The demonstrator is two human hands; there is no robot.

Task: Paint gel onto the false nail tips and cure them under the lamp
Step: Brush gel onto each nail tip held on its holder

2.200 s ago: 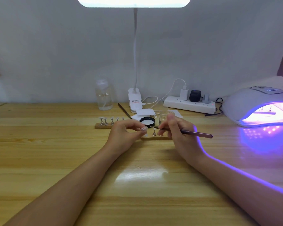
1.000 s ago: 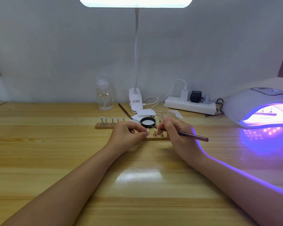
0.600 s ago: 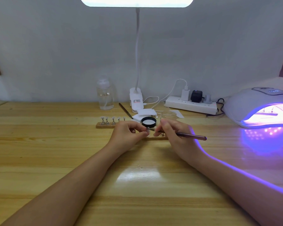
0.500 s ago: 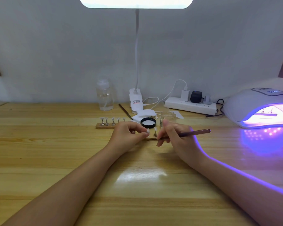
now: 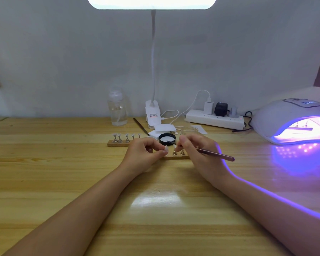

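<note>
My left hand [image 5: 143, 154] pinches a small stand with a pale nail tip [image 5: 166, 150] at table centre. My right hand [image 5: 197, 150] grips a dark red brush [image 5: 215, 154], its tip reaching into the black-rimmed gel jar [image 5: 167, 139]. Under my hands lies a wooden strip [image 5: 175, 157] with two bare metal stands [image 5: 178, 152]. A second wooden strip [image 5: 118, 143] to the left carries several nail tips on stands [image 5: 126, 137]. The white curing lamp [image 5: 292, 119] glows violet at the right, with a strip inside.
A clear bottle [image 5: 117, 109], a white desk lamp base [image 5: 152, 113], a power strip with plugs [image 5: 214, 118], a second brush [image 5: 141, 126] and white pads [image 5: 163, 128] line the back of the wooden table [image 5: 63, 172]. Violet light falls on the table's right side.
My right hand has swung the brush from the nail tip up to the gel jar, its handle dropping back low to the right. My left hand keeps holding the tip in place.
</note>
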